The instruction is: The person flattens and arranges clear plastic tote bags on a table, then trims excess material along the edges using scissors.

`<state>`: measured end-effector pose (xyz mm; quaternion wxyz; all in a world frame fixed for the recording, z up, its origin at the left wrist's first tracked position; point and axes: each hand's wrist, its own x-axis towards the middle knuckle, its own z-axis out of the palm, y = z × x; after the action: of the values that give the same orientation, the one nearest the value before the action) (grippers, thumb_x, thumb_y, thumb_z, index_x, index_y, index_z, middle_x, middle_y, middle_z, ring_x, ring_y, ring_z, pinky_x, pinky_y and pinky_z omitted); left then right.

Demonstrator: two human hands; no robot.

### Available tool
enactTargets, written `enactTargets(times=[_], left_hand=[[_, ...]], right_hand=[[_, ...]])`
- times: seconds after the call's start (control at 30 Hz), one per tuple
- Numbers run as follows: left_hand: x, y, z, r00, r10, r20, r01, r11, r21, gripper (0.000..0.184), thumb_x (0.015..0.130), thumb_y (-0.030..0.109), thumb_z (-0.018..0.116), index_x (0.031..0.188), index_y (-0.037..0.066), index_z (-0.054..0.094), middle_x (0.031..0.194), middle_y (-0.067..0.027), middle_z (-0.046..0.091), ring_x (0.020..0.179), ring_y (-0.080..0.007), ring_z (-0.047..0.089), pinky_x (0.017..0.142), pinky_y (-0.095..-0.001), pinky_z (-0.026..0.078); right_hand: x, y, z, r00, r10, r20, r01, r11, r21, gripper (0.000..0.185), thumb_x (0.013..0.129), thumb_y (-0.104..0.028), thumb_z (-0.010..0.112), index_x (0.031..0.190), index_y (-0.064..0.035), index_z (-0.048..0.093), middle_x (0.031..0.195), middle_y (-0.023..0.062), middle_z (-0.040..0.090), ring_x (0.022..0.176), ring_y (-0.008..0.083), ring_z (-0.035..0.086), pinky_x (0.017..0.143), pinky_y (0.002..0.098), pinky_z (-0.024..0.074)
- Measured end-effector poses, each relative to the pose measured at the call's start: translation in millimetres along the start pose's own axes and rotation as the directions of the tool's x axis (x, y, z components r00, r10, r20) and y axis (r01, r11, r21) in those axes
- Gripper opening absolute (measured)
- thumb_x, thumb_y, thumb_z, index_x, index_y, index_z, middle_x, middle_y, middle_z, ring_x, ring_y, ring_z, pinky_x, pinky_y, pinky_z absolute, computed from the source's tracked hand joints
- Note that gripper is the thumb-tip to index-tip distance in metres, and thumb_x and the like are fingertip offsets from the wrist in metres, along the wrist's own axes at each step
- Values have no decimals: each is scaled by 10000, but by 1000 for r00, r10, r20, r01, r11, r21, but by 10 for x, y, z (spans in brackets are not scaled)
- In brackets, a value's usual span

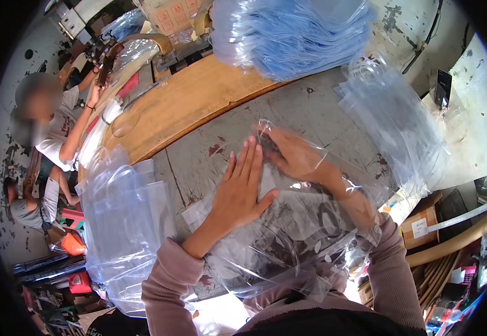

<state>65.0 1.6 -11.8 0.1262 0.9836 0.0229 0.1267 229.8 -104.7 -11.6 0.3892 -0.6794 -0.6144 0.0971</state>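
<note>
A clear plastic bag (294, 224) lies spread over the grey worktop close to my body. My left hand (238, 193) rests flat on its left part, fingers stretched forward and thumb out to the side. Farther right, my right hand (294, 154) is under or inside a layer of the transparent plastic, which also covers the wrist; its fingers are bent near the bag's far edge, and the film's glare blurs what they hold, if anything.
Clear bags with handles lie in a stack at the left (123, 224) and another at the right (395, 123). A big bluish pile of plastic (294, 39) stands at the back beside a wooden board (193, 101). A phone (443, 88) leans at far right. Two people sit at left.
</note>
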Motion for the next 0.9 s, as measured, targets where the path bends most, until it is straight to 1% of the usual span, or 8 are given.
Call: enactTargets(times=[0.23, 0.33, 0.5, 0.57, 0.63, 0.7, 0.77, 0.9], left_hand=[[13, 16, -8, 999, -17, 45, 17, 1000, -9, 903, 858, 504, 496, 1420, -58, 68, 1491, -227, 99, 1391, -333, 116, 1108, -459, 143], [18, 20, -7, 998, -37, 49, 38, 999, -24, 901, 861, 508, 489, 1419, -61, 68, 1490, -228, 105, 1391, -331, 120, 1108, -458, 144], [15, -2, -4, 996, -74, 46, 76, 996, -36, 853, 884, 522, 443, 1429, -30, 88, 1500, -194, 108, 1396, -291, 128, 1107, -455, 157], [13, -26, -22, 998, -63, 22, 65, 990, -126, 838, 882, 475, 492, 1431, -20, 97, 1495, -205, 117, 1387, -310, 152, 1096, -463, 178], [57, 24, -143, 992, -126, -2, 121, 958, -261, 823, 880, 423, 526, 1433, -9, 96, 1492, -207, 123, 1373, -325, 184, 1088, -460, 199], [144, 53, -259, 984, -178, -3, 163, 907, -389, 815, 878, 371, 560, 1436, 1, 96, 1489, -210, 128, 1360, -340, 217, 1079, -457, 220], [326, -12, -361, 964, -52, -259, 14, 989, -147, 758, 868, 286, 600, 1429, 22, 163, 1471, -218, 182, 1274, -377, 359, 1032, -443, 310], [768, -348, -450, 971, 105, -215, -167, 941, -294, 570, 891, 247, 574, 1362, 28, 340, 1386, -194, 369, 1173, -316, 493, 983, -393, 380]], right_hand=[[-282, -174, -66, 998, -62, 12, 63, 986, -151, 634, 853, -158, 558, 1403, -60, 258, 1425, 132, 330, 1292, 307, 342, 1039, 412, 315], [-712, -312, -281, 959, 40, 280, 113, 855, -506, 632, 885, -306, 514, 1420, -95, 253, 1457, 117, 286, 1338, 270, 288, 1067, 458, 253], [-1529, -717, -897, 806, 214, 552, 140, 837, -529, 671, 896, -353, 510, 1440, -109, 204, 1463, 151, 266, 1332, 281, 303, 1062, 465, 264], [-1852, -780, -1366, 735, 308, 605, -211, 951, -228, 580, 861, -283, 579, 1353, -71, 360, 1289, 185, 460, 1141, 295, 494, 967, 423, 381], [-1969, -862, -1907, 595, 448, 668, -506, 854, -122, 465, 828, -227, 637, 1227, -18, 521, 1064, 200, 631, 905, 298, 647, 837, 379, 492], [-2104, -760, -2123, 833, 421, 360, -393, 907, -151, 409, 860, -311, 593, 1115, 9, 597, 906, 166, 676, 760, 269, 671, 726, 348, 526], [-1855, -806, -2239, 819, 541, 191, -557, 830, 39, 464, 894, -377, 519, 1143, 9, 578, 984, 171, 660, 861, 258, 655, 807, 355, 500], [-925, -645, -1764, 956, 289, 51, -291, 918, 270, 602, 882, -433, 543, 1266, 27, 476, 1261, 181, 526, 1176, 261, 504, 954, 360, 405]])
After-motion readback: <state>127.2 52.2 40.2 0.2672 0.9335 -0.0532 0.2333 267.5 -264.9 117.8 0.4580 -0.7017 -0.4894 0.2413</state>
